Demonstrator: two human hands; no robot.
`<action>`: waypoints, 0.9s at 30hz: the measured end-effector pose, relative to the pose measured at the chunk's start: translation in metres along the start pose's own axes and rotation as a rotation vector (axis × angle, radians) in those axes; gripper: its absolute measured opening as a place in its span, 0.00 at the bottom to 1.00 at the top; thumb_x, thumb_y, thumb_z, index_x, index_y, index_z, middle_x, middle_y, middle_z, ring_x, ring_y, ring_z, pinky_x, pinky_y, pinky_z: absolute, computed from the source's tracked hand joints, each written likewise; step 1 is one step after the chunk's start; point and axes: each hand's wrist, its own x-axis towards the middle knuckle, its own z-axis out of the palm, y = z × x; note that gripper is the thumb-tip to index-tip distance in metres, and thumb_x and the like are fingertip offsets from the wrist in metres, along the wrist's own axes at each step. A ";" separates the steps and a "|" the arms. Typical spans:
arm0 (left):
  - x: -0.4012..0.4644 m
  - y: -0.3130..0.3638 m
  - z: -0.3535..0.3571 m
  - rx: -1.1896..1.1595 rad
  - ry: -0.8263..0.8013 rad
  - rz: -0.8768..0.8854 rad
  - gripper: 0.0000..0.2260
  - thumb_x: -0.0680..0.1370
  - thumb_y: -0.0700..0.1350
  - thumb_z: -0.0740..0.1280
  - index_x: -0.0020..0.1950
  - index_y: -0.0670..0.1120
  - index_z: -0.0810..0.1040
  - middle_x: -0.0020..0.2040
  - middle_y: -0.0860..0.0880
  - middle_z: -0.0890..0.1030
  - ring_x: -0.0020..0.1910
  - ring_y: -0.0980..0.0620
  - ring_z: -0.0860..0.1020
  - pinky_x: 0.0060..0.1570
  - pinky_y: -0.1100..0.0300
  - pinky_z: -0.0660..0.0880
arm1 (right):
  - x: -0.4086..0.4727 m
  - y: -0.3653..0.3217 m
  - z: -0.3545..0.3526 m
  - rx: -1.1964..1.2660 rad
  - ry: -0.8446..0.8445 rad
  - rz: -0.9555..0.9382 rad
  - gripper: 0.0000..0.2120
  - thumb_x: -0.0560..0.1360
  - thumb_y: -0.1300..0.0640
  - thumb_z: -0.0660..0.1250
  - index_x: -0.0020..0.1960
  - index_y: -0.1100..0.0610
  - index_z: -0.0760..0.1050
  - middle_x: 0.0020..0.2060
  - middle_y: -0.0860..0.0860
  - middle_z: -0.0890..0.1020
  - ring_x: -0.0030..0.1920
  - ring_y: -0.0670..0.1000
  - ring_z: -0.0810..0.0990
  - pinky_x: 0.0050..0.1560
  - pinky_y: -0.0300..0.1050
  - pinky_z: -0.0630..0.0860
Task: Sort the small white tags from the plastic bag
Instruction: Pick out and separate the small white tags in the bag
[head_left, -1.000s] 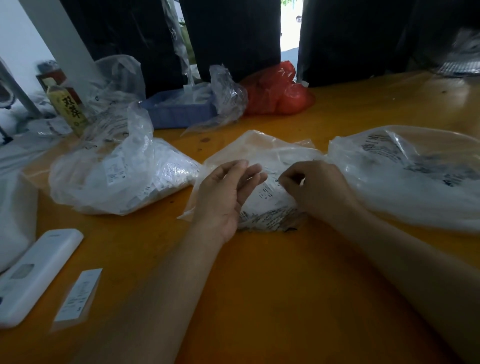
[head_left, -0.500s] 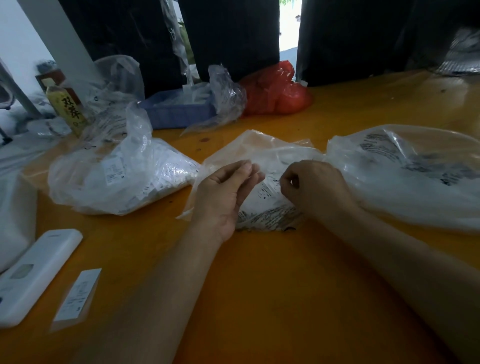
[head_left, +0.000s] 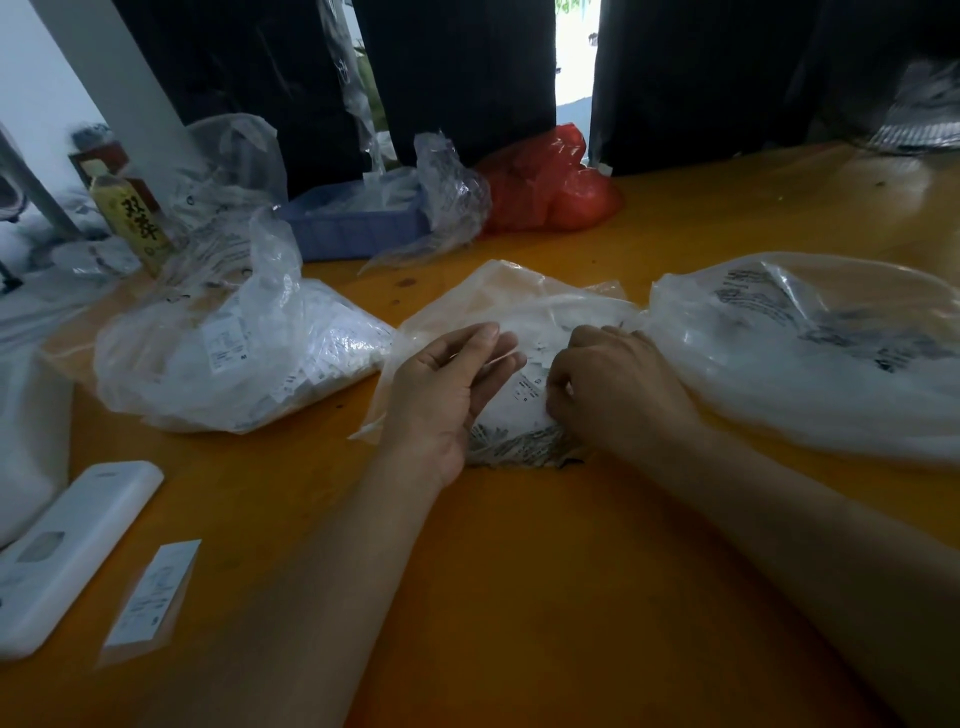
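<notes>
The plastic bag (head_left: 519, 306) lies flat near the middle of the orange bench (head_left: 545, 571), with small white tags (head_left: 524, 395) showing through its clear film. The left hand (head_left: 441, 395) rests on the bag's left side, its grip wide: the fingers are nearly straight and point across the film toward the other hand. The right hand (head_left: 618, 389) sits on the bag's right side, fingers curled down and pinching at the film or the tags under it; which of the two I cannot tell.

A fuller clear bag of tags (head_left: 234, 358) lies toward the bench's left edge, and another large clear bag (head_left: 810, 348) toward the right edge, touching the middle one. At the far edge stand a blue tray (head_left: 358, 228) and a red bag (head_left: 545, 182). By the near left corner lie a white remote-like device (head_left: 67, 551) and a single sleeved tag (head_left: 150, 597).
</notes>
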 end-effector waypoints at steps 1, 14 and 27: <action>0.000 0.000 0.000 0.000 0.001 -0.001 0.04 0.81 0.37 0.72 0.54 0.39 0.84 0.48 0.41 0.89 0.48 0.45 0.89 0.43 0.63 0.84 | -0.001 0.001 0.001 0.082 0.021 0.019 0.07 0.79 0.51 0.66 0.50 0.51 0.83 0.46 0.46 0.77 0.45 0.48 0.75 0.52 0.48 0.73; 0.002 0.002 -0.001 -0.040 -0.014 -0.017 0.04 0.80 0.37 0.72 0.53 0.38 0.85 0.48 0.39 0.89 0.47 0.45 0.89 0.44 0.60 0.85 | -0.004 0.010 -0.018 0.733 0.275 0.258 0.06 0.82 0.48 0.66 0.50 0.48 0.79 0.37 0.39 0.86 0.24 0.39 0.79 0.20 0.29 0.65; 0.003 -0.002 -0.005 -0.004 -0.166 -0.028 0.15 0.71 0.39 0.76 0.57 0.38 0.84 0.54 0.38 0.88 0.54 0.43 0.88 0.50 0.61 0.84 | 0.000 0.021 -0.024 1.198 0.298 0.372 0.20 0.76 0.60 0.74 0.67 0.52 0.76 0.47 0.50 0.85 0.45 0.47 0.87 0.46 0.38 0.82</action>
